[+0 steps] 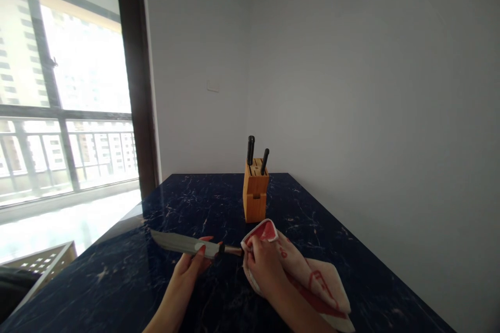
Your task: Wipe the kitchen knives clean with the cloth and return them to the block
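Observation:
A knife (175, 242) lies level above the table, its blade tip pointing left and its handle toward the right. My left hand (193, 263) pinches the blade close to the handle, thumb on the near side and fingers behind. My right hand (261, 260) is closed on a white and red cloth (322, 281), at the end of the knife's handle. The cloth touches the handle end and hangs down to the right under my right forearm. Behind the hands, a wooden knife block (255, 200) stands upright with two black-handled knives in it.
The dark blue marbled table (195, 197) reaches back to grey walls. A large window is on the left. At the lower left, beside the table, are a perforated light-coloured frame (50, 265) and a dark object (15, 286).

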{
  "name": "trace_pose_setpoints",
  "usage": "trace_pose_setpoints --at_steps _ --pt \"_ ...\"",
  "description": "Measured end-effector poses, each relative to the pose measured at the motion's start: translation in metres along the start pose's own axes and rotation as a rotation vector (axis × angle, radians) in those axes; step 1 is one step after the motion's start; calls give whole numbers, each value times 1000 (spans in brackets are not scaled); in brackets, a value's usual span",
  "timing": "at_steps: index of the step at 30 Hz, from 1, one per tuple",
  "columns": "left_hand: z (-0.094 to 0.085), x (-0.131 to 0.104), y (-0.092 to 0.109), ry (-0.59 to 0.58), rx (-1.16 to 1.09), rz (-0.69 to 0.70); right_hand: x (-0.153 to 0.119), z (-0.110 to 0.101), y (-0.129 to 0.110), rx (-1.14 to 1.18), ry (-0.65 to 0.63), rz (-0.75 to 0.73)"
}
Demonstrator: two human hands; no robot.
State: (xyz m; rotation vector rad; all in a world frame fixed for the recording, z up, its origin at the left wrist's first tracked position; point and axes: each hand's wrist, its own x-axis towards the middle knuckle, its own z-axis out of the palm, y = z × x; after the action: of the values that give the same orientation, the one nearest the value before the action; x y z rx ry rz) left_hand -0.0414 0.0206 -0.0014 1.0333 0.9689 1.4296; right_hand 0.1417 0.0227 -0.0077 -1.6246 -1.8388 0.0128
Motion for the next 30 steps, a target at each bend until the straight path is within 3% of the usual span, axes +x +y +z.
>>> trace_pose_setpoints --at_steps 6,10,15,19,25,28,30 --pt "-1 0 1 -58 -34 -72 -3 -1 -3 117 -20 -35" --pt "-3 0 5 -63 -25 -17 -2 0 -1 147 4 -29" --pt "-14 5 10 66 -69 97 -3 2 3 148 6 -41" --pt "-17 6 13 130 -153 106 -5 1 3 278 8 -45" --pt "-8 3 11 -67 -220 9 -3 -6 -4 694 -94 -53" --pt "-8 5 5 -103 -235 -44 -8 -20 -15 653 -112 -153" --pt "-9 6 2 -107 -238 -86 -15 -30 -23 553 -126 -298"
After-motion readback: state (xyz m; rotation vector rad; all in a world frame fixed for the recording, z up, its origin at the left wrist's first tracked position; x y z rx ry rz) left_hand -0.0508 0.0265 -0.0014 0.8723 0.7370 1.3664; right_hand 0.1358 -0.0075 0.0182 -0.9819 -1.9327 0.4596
